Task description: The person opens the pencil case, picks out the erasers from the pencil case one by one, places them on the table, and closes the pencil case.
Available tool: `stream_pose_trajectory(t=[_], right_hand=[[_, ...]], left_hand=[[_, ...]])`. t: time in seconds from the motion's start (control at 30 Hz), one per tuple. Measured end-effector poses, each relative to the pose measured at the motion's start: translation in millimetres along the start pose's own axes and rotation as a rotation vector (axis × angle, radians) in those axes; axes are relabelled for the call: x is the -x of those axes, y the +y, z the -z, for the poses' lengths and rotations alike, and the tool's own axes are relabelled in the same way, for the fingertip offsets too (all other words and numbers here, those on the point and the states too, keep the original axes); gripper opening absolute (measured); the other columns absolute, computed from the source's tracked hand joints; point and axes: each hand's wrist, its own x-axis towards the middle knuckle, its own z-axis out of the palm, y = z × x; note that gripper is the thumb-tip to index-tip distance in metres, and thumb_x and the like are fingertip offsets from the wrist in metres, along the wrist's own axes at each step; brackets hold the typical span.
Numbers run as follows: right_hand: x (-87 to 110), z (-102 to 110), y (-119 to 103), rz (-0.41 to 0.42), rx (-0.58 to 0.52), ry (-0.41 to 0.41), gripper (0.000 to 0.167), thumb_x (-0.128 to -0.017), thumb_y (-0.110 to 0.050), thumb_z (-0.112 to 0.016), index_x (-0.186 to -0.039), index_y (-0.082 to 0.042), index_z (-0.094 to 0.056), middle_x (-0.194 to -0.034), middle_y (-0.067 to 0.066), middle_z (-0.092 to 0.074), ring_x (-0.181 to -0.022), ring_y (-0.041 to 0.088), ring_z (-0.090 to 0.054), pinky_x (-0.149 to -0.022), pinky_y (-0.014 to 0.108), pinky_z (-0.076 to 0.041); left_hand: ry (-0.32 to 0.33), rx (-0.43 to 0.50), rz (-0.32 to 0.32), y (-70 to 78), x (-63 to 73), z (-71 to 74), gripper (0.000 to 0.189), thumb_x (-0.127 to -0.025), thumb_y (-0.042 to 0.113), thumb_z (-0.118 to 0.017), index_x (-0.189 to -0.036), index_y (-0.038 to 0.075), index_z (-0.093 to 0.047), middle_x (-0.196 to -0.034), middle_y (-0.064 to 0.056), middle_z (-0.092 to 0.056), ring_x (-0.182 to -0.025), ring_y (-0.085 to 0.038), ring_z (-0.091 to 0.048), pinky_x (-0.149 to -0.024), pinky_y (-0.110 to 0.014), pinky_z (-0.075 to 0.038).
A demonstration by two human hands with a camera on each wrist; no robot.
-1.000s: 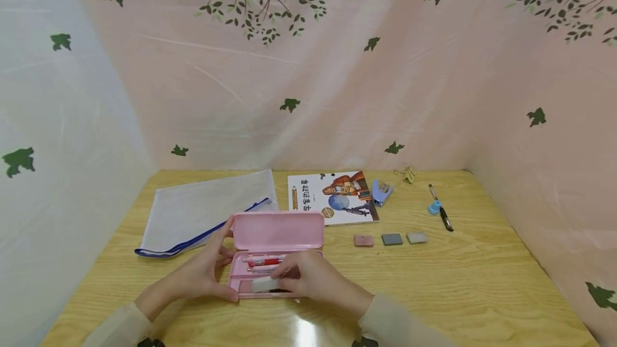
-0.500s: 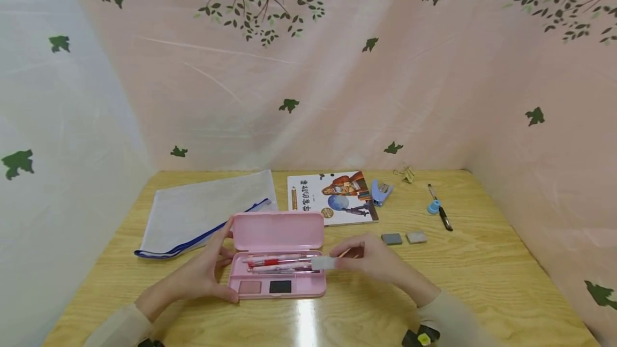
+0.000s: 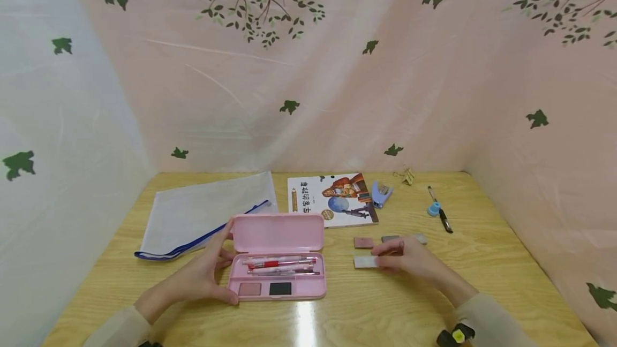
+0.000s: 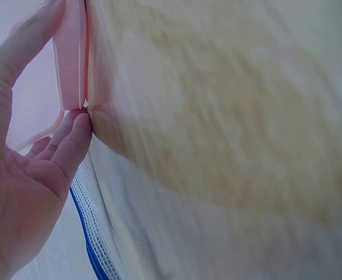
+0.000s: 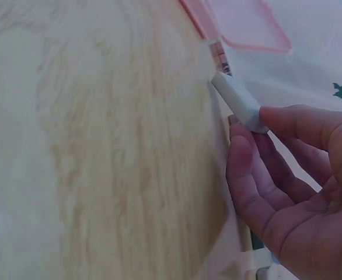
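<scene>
On the table lies a pink pencil case (image 3: 278,233), lid raised. Several pens (image 3: 281,265) fill its back compartment; the front one holds a pink eraser (image 3: 250,288) and a black eraser (image 3: 280,288). My left hand (image 3: 201,276) grips the case's left end, thumb at the front corner and fingers by the lid; the left wrist view shows fingertips against its side. To the right of the case, my right hand (image 3: 409,257) pinches a white eraser (image 5: 238,101) by one end between thumb and fingers. Behind it are another pink eraser (image 3: 363,242) and two grey erasers (image 3: 389,239), partly covered.
A mesh zip pouch (image 3: 207,213) with blue edging lies back left. Behind the case is a book (image 3: 332,200), with a blue stapler-like tool (image 3: 381,194) beside it. Farther right are a binder clip (image 3: 407,176), a black pen (image 3: 445,221) and a small blue item (image 3: 434,209).
My right hand has lifted the white eraser out of the case's front compartment and carried it right, in front of the loose erasers. My left hand stays on the case.
</scene>
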Motion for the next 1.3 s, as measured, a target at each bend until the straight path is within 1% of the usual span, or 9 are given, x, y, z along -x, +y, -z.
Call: stream_pose_trajectory(t=[0.07, 0.23, 0.43, 0.53, 0.67, 0.93, 1.07, 1.13, 1.3], right_hand=[[-0.7, 0, 3, -0.020, -0.015, -0.011, 0.028, -0.094, -0.018, -0.075, -0.115, 0.000, -0.074, -0.107, 0.012, -0.072, -0.085, 0.019, -0.067, -0.069, 0.027, -0.061], [-2.4, -1, 7, -0.057, -0.059, 0.012, 0.031, -0.095, -0.014, -0.073, -0.119, 0.005, -0.070, -0.104, 0.010, -0.071, -0.083, 0.021, -0.069, -0.070, 0.032, -0.063], [-4.3, -4, 12, -0.028, -0.086, 0.013, 0.032, -0.097, -0.012, -0.070, -0.123, 0.008, -0.066, -0.108, 0.012, -0.069, -0.084, 0.024, -0.068, -0.069, 0.034, -0.063], [-4.6, -5, 13, -0.020, -0.092, 0.017, 0.034, -0.098, -0.012, -0.069, -0.124, 0.008, -0.064, -0.109, 0.013, -0.068, -0.085, 0.025, -0.068, -0.069, 0.035, -0.063], [-5.4, -6, 14, -0.028, -0.092, 0.024, 0.035, -0.097, -0.013, -0.070, -0.124, 0.007, -0.062, -0.107, 0.013, -0.067, -0.084, 0.025, -0.067, -0.069, 0.035, -0.063], [-6.6, -7, 8, 0.002, -0.062, 0.066, 0.031, -0.095, -0.007, -0.070, -0.122, 0.007, -0.063, -0.105, 0.014, -0.065, -0.079, 0.026, -0.067, -0.064, 0.035, -0.063], [-7.2, -11, 7, 0.038, -0.039, 0.067, 0.029, -0.094, -0.005, -0.071, -0.119, 0.007, -0.064, -0.104, 0.013, -0.065, -0.077, 0.026, -0.066, -0.063, 0.035, -0.063], [-7.1, -13, 6, 0.051, -0.014, 0.078, 0.028, -0.093, -0.006, -0.072, -0.118, 0.005, -0.065, -0.102, 0.012, -0.066, -0.077, 0.025, -0.066, -0.062, 0.034, -0.063], [-4.0, -14, -3, 0.076, 0.074, 0.140, 0.026, -0.093, -0.010, -0.074, -0.116, 0.002, -0.067, -0.099, 0.010, -0.068, -0.075, 0.023, -0.064, -0.059, 0.030, -0.060]], left_hand=[[-0.002, -0.003, 0.011, 0.1, 0.6, -0.5, 0.147, -0.065, 0.034, -0.098, -0.161, 0.033, 0.013, -0.152, -0.014, -0.025, -0.120, -0.028, -0.058, -0.105, -0.046, -0.048], [-0.006, 0.010, 0.028, 1.4, 0.8, -0.6, 0.147, -0.066, 0.031, -0.098, -0.161, 0.035, 0.014, -0.153, -0.013, -0.024, -0.123, -0.028, -0.057, -0.106, -0.047, -0.047], [-0.016, 0.017, 0.022, 0.3, 1.8, -1.1, 0.146, -0.067, 0.030, -0.097, -0.162, 0.030, 0.013, -0.152, -0.014, -0.024, -0.123, -0.029, -0.056, -0.106, -0.048, -0.046], [-0.015, 0.017, 0.039, 0.0, 2.6, -1.7, 0.147, -0.066, 0.030, -0.098, -0.162, 0.029, 0.014, -0.151, -0.012, -0.025, -0.124, -0.027, -0.056, -0.107, -0.045, -0.046], [-0.009, 0.012, 0.046, -1.1, 2.6, -1.9, 0.148, -0.065, 0.031, -0.098, -0.162, 0.032, 0.014, -0.151, -0.011, -0.025, -0.124, -0.027, -0.057, -0.107, -0.042, -0.047], [0.001, -0.006, 0.038, -1.4, -1.4, -0.1, 0.148, -0.064, 0.034, -0.098, -0.161, 0.036, 0.013, -0.151, -0.011, -0.026, -0.123, -0.026, -0.057, -0.107, -0.044, -0.047], [0.002, 0.005, 0.058, -0.4, 0.5, 1.9, 0.149, -0.063, 0.033, -0.099, -0.161, 0.036, 0.013, -0.151, -0.009, -0.026, -0.122, -0.025, -0.057, -0.107, -0.044, -0.047], [0.001, 0.011, 0.077, 0.6, 1.8, 3.0, 0.150, -0.062, 0.034, -0.099, -0.161, 0.038, 0.013, -0.151, -0.007, -0.026, -0.122, -0.023, -0.057, -0.107, -0.043, -0.047], [-0.010, 0.012, 0.071, 0.7, 0.6, 5.3, 0.148, -0.064, 0.033, -0.099, -0.161, 0.038, 0.013, -0.152, -0.006, -0.024, -0.123, -0.022, -0.057, -0.107, -0.042, -0.047]])
